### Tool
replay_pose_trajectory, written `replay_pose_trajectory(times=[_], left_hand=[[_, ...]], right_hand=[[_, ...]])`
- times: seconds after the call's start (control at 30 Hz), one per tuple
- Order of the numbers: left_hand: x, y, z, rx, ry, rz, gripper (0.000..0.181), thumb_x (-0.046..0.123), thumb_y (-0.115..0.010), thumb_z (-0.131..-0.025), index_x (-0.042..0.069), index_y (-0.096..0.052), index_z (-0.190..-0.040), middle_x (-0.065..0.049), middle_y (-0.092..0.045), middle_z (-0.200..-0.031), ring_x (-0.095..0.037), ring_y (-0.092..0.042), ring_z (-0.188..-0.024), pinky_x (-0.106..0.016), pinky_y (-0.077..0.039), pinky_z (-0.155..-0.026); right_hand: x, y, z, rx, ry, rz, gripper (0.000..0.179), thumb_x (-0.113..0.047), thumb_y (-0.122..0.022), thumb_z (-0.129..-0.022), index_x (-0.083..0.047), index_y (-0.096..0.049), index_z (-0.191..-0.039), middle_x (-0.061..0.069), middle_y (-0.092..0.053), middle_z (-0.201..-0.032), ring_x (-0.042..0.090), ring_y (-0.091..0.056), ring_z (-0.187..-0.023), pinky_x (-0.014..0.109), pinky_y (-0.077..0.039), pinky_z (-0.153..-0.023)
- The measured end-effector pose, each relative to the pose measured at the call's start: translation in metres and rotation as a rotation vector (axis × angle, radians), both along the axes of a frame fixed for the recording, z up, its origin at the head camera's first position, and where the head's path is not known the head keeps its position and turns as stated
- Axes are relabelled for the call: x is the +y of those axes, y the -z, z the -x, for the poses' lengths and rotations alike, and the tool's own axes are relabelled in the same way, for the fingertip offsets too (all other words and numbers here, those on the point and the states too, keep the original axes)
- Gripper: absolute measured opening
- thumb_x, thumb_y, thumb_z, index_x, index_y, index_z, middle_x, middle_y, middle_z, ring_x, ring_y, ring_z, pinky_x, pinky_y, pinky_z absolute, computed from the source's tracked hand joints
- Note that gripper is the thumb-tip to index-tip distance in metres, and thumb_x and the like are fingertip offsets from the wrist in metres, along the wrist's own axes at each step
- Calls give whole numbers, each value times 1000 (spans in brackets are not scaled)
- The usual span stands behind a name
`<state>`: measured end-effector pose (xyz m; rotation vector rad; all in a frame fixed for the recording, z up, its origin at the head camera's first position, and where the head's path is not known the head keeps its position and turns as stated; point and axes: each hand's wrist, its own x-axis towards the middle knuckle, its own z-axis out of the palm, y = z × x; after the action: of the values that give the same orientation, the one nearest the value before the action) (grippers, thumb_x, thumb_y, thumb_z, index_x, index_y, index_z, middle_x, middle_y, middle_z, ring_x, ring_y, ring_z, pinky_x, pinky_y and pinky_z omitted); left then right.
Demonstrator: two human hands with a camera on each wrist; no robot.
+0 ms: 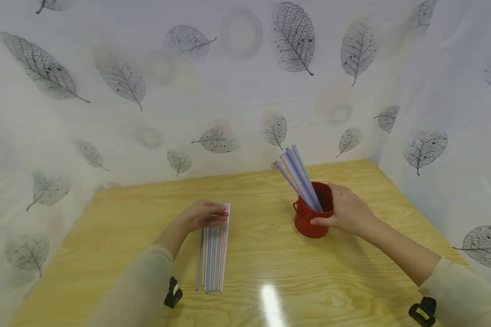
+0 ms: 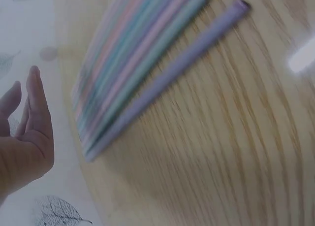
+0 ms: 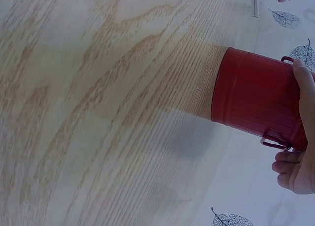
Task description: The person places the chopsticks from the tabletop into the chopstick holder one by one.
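Loose purple straw (image 1: 198,268): beside the row, its near end a little apart; being round, it could roll if my wrist brushes it.
Pastel straw row (image 1: 215,261): flat on the worktop (image 1: 262,245), side by side; uneven pressure could fan it out.
Left hand (image 1: 206,215): over the row's far part, fingers relaxed, gripping nothing.
Right hand (image 1: 348,210): fingers grasp the red bucket's right side, thumb in front.
Red bucket (image 1: 311,227): right of the row; a jerk could tip it.
Straw bundle (image 1: 298,177): inside it, leaning left, well above the rim; that lean could help topple it.
Worktop finish: yellowish wood grain, glossy, glare near me.
Leaf-print sheeting (image 1: 245,97): white, behind and at both sides.
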<state>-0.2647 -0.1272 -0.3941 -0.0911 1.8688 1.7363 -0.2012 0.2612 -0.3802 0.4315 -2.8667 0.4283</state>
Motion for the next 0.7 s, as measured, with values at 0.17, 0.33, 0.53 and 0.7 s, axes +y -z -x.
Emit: replay_pose_trajectory(times=[0.17, 0.33, 0.53, 0.7], left_hand=[[-20, 5, -3, 18, -12, 82, 32, 6, -56, -94, -15, -52, -119, -7, -69, -82, -12, -67, -73, -23, -60, -73], [-34, 8, -7, 50, -33, 212, 30, 9, -62, -91, -13, -57, -110, -6, -67, -77, -10, -64, -67, -21, -59, -66], [-42, 12, -12, 120, -47, 385, 25, 10, -67, -87, -13, -62, -95, -7, -64, -68, -12, -61, -56, -25, -60, -58], [-45, 20, -13, 150, -46, 544, 26, 16, -72, -83, -8, -64, -87, -9, -65, -72, -14, -61, -58, -27, -60, -58]], right_hand=[[1, 1, 0, 8, -5, -8, 109, -69, -73, -63, 8, -40, -133, 27, -56, -119, 40, -54, -107, 55, -53, -86], [2, 1, 1, 0, 6, -5, 109, -69, -74, -63, 7, -39, -134, 27, -55, -119, 40, -53, -108, 56, -52, -87], [1, -1, 0, -14, 17, -3, 111, -71, -72, -63, 7, -38, -134, 27, -55, -120, 41, -53, -109, 57, -52, -87], [1, -1, 0, -16, 14, -12, 111, -69, -73, -63, 8, -38, -134, 27, -55, -119, 40, -53, -109, 56, -52, -88]])
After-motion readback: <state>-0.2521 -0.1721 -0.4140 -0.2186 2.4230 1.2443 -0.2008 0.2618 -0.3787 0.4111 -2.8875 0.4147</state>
